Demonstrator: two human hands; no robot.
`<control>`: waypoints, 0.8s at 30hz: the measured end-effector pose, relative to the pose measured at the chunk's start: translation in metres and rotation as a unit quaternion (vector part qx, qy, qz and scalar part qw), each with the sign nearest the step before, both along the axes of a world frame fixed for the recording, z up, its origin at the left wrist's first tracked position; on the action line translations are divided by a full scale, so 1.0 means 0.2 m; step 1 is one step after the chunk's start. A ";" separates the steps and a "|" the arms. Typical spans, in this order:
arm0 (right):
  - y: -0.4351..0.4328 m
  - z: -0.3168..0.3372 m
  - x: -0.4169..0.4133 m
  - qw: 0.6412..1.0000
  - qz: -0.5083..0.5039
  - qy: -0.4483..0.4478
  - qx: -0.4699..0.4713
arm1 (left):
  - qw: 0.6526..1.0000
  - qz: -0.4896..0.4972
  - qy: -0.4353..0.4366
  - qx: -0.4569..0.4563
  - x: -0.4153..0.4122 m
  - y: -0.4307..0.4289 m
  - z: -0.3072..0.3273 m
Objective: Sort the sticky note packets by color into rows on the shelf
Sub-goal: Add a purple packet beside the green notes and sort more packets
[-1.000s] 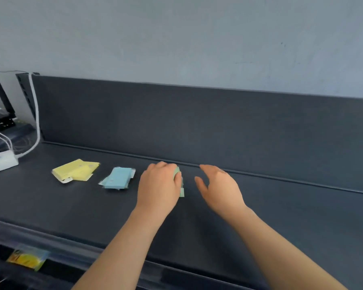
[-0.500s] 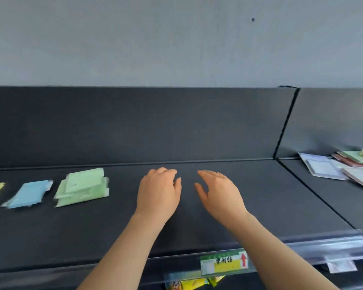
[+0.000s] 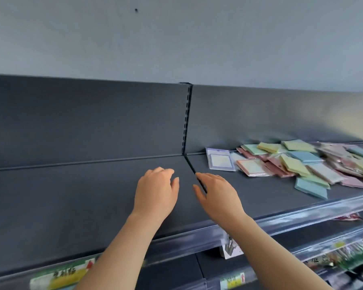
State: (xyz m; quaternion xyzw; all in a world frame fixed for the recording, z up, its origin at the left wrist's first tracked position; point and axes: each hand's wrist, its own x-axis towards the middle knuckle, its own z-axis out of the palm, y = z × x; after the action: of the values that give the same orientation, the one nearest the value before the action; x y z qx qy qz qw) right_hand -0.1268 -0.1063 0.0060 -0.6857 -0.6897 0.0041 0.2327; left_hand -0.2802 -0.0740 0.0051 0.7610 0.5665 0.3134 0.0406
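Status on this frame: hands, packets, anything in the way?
Both open, empty: left hand, right hand, over the shelf. Mixed packet pile lies to their right, untouched. Nothing between hands and pile.

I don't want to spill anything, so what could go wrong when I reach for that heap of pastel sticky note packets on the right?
The heap of pastel wrapped packets lies loose and overlapping, so pulling one may drag its neighbours. The pale blue packet at its near corner sits close to the dark shelf's front rail; your empty right hand could sweep it off.
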 end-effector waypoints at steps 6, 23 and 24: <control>-0.01 -0.01 0.39 0.999 -0.034 0.020 -0.004 | 0.999 -0.024 0.020 -0.038 0.37 0.06 -0.02; 0.38 -0.12 1.01 0.992 -0.080 0.010 -0.097 | 0.976 0.018 0.045 -0.212 0.92 0.63 -0.08; 0.39 -0.13 1.03 0.992 -0.071 0.011 -0.106 | 0.974 0.024 0.039 -0.220 0.95 0.66 -0.08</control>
State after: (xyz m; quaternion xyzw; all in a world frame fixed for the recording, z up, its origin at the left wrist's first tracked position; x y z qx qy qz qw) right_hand 0.0797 -0.0274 -0.0197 -0.7536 -0.6325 0.0680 0.1658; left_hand -0.0906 0.0586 -0.0118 0.7310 0.6411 0.1519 0.1775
